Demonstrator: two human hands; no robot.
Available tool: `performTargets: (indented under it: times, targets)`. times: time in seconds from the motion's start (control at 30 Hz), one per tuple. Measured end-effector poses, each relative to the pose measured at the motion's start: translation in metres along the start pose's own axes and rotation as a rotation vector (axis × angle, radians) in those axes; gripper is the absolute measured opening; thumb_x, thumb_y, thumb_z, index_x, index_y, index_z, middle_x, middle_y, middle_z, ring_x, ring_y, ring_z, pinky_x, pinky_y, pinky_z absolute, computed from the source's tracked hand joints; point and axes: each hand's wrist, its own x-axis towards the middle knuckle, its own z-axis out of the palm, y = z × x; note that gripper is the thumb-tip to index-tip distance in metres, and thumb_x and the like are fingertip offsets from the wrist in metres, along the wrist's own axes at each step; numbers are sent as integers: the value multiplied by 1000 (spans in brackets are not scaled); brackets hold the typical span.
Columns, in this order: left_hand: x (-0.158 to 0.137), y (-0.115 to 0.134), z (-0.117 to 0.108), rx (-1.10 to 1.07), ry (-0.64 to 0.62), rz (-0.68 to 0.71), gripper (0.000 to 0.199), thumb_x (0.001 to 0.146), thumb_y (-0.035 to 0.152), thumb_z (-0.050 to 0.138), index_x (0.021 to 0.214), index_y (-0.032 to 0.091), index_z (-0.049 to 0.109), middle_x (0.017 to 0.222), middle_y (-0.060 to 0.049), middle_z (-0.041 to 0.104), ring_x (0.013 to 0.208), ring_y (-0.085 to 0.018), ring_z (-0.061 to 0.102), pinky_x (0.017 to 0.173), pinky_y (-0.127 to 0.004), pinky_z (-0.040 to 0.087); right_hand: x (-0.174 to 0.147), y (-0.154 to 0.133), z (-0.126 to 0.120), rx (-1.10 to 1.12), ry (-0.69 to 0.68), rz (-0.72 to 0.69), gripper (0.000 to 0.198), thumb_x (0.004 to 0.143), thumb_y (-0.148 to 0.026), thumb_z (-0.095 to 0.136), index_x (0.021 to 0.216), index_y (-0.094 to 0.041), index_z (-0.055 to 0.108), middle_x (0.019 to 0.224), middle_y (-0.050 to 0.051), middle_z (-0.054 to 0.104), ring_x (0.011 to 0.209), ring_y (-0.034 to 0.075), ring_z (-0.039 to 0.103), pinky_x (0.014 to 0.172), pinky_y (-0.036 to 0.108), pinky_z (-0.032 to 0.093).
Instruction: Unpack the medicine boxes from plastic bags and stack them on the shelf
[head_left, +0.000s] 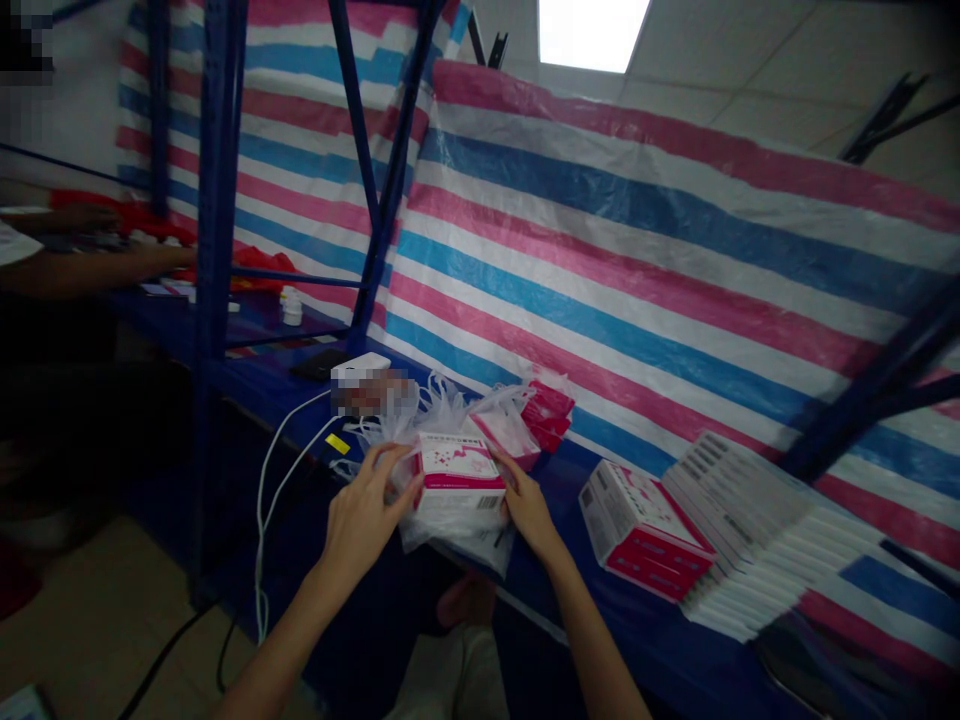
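Observation:
Between my two hands is a small white and pink carton [459, 466] with a barcode on its front face. My left hand [371, 505] grips its left side, thumb on the near edge. Against the right side press the fingers of my right hand [527, 500]. Crumpled clear plastic bags [427, 525] lie under and behind the carton. Just beyond it, a pink and white box [499, 430] rests among the plastic, next to red packets [547, 410].
To the right stand pink and white cartons [645, 525] beside a leaning stack of white flat packs [757, 520]. White cables [262, 520] hang off the blue bench at left. A blue post [217, 200] rises there. Beyond it, another person's arm [97, 270] reaches over red cloth.

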Motion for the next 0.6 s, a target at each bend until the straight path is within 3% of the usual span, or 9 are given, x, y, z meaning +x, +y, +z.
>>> performTargets:
  times: [0.2,0.4,0.6]
  targets:
    - [32,-3,5,91,-84,-29,39,90,46,30,108,27,58,111,-4,57,83,-19,62,65,-27,46,17,-5,-1,59,-224,132,50,78,-24,46,128,-23,46,58,-3,62,51,15,57,50,22,39]
    - [58,-11,23,224,-95,-113,37,91,40,30,95,18,60,91,-10,65,81,-24,63,65,-31,44,18,1,15,-176,-131,2,48,83,-24,43,131,-27,41,97,5,67,85,20,63,70,29,46]
    - [50,-18,28,315,-82,-83,29,89,32,35,91,15,58,87,-10,63,73,-20,61,62,-27,42,9,2,17,-347,-163,14,35,84,-23,43,115,-22,58,97,8,67,89,23,62,72,30,45]
